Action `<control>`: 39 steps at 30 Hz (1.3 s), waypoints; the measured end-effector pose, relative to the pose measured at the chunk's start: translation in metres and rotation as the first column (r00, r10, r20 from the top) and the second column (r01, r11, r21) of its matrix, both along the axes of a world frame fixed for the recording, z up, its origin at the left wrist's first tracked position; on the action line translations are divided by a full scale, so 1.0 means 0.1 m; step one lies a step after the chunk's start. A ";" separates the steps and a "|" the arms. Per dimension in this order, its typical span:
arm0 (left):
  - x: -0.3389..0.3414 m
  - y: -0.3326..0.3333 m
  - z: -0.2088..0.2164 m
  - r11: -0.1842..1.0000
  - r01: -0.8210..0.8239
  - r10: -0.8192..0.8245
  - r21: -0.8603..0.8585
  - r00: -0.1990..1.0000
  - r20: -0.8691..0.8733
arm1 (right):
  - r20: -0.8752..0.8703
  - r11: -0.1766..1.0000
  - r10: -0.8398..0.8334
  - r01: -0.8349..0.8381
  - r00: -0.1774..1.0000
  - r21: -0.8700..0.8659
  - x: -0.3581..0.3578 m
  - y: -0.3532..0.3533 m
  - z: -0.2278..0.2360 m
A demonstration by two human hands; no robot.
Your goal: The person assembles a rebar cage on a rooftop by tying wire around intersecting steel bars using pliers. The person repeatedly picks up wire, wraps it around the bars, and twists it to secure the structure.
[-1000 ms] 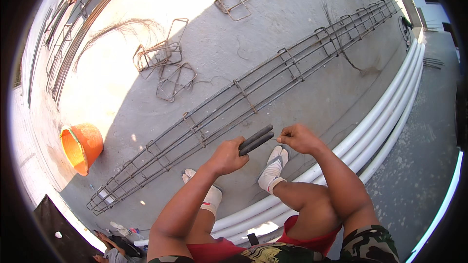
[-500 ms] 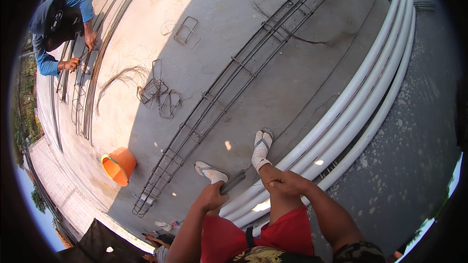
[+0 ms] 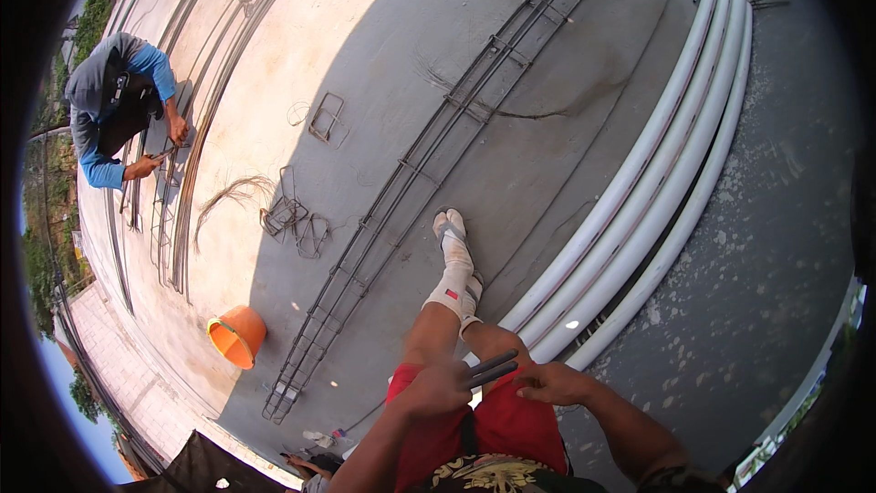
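Closed around a dark two-handled tool [image 3: 493, 368], the left hand [image 3: 433, 391] is low in the view and blurred, with the grips sticking out of the fist toward two o'clock. That fist hides the tool's other end, so its exact kind is unsure. At three o'clock, just beside the handle ends, the right hand [image 3: 554, 384] is half curled; nothing shows in it, and I cannot tell whether it pinches something thin or touches a handle.

By its look, the tool should be stiff, compact, fairly weighty for its size and hardly fragile. The long dark grips seem the sure place to take hold, though sweat or dust could make them slip.

Around the left hand, left to right: at half past ten a co-worker [image 3: 123, 110] bends over steel rods [image 3: 212, 132]; between nine and ten sits an orange bucket [image 3: 239, 333]; near twelve runs a long rebar cage [image 3: 418, 173]; between one and two lie white pipes [image 3: 639, 173].

No writing can be read: the sock [image 3: 447, 283] carries a small red patch, the shirt [image 3: 493, 473] at five o'clock a pale yellow print, and the tool no legible label.
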State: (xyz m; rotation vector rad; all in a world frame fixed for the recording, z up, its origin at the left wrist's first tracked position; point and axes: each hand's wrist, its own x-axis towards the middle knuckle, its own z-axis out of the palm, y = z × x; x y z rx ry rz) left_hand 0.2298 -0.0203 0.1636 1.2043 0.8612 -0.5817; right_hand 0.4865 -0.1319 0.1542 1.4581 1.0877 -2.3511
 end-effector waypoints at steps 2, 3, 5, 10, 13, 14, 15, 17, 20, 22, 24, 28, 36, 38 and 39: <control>0.25 0.10 -0.01 0.999 0.023 -0.022 -0.022 0.999 0.032 | 0.077 0.995 0.034 -0.041 0.996 0.090 -0.01 0.21 0.14; 0.36 0.11 -0.05 0.999 0.052 -0.052 -0.008 0.997 0.052 | 0.132 0.989 0.054 -0.072 0.990 0.133 -0.01 0.18 0.13; 0.59 0.25 -0.05 0.997 0.082 -0.080 -0.012 0.993 0.088 | 0.223 0.974 0.032 -0.081 0.974 0.213 0.04 0.22 0.22; 1.10 0.78 -0.10 0.977 0.160 -0.121 -0.138 0.960 0.252 | 0.296 0.999 0.010 -0.023 0.955 0.039 0.52 0.68 0.54; 1.45 1.24 0.10 0.948 0.206 -0.125 -0.243 0.941 0.314 | 0.307 0.991 -0.116 0.091 0.945 0.094 0.77 0.84 0.71; 1.53 1.35 0.15 0.955 0.190 -0.106 -0.229 0.936 0.336 | 0.311 0.987 -0.137 0.102 0.941 0.126 0.85 0.94 0.78; 1.60 1.43 0.18 0.962 0.170 -0.085 -0.214 0.930 0.358 | 0.312 0.981 -0.156 0.111 0.937 0.159 0.91 1.03 0.85; 1.76 1.62 0.24 0.974 0.069 0.014 -0.214 0.931 0.364 | 0.297 0.980 -0.135 0.084 0.945 0.178 1.07 1.26 0.92; 1.96 1.84 0.31 0.961 -0.152 0.221 -0.230 0.922 0.318 | 0.285 0.992 -0.072 0.039 0.956 0.119 1.27 1.59 0.97; 2.06 2.00 0.35 0.930 -0.299 0.354 -0.214 0.886 0.298 | 0.326 0.995 -0.089 0.072 0.941 0.064 1.37 1.82 1.06; 2.10 2.04 0.19 0.858 -0.470 0.512 -0.204 0.808 0.292 | 0.322 0.992 -0.117 0.096 0.940 0.079 1.52 1.92 1.07; 2.40 2.43 0.14 0.644 -0.712 0.764 -0.279 0.619 0.183 | 0.269 0.965 -0.199 0.140 0.942 0.222 1.88 1.86 0.93; 3.51 3.21 0.20 0.133 -0.965 0.987 -0.227 0.108 0.121 | 0.082 0.989 -0.106 0.097 0.991 0.112 3.06 2.34 0.56; 3.74 3.27 0.23 0.092 -0.984 0.991 -0.155 0.074 0.114 | 0.154 0.995 -0.067 0.055 0.986 0.080 3.50 2.42 0.50; 3.89 3.30 0.24 0.066 -0.990 0.991 -0.123 0.051 0.123 | 0.177 0.995 -0.075 0.062 0.981 0.073 3.80 2.46 0.47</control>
